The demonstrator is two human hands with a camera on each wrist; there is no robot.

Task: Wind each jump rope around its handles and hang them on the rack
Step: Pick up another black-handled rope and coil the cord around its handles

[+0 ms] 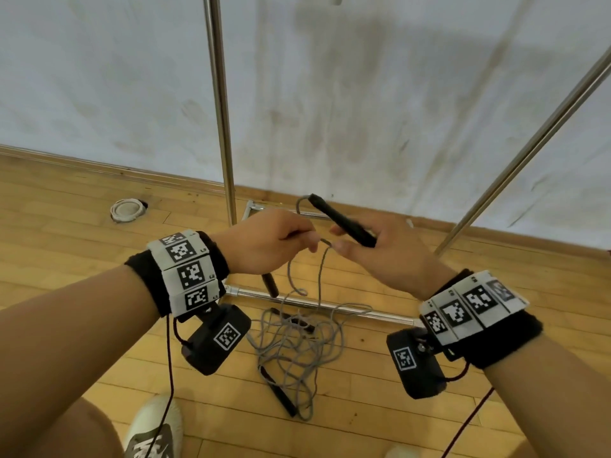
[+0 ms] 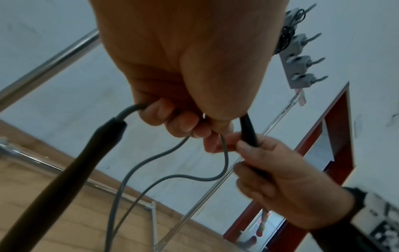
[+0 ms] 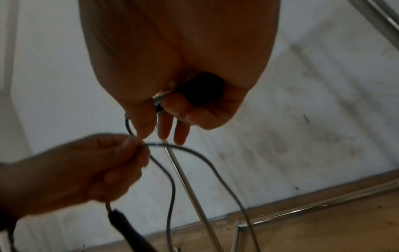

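Left hand: pinches grey rope.
Right hand: grips one black handle, tilted toward 10 o'clock.
Floor: rope tangle at 6 o'clock, across rack base bar.
Rack poles: two, 12 o'clock and 2 o'clock; hands between.
Floor handles visible: three.

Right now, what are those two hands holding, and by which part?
The right hand grips one black handle by its lower end. The left hand pinches the grey rope, its other handle dangling below.
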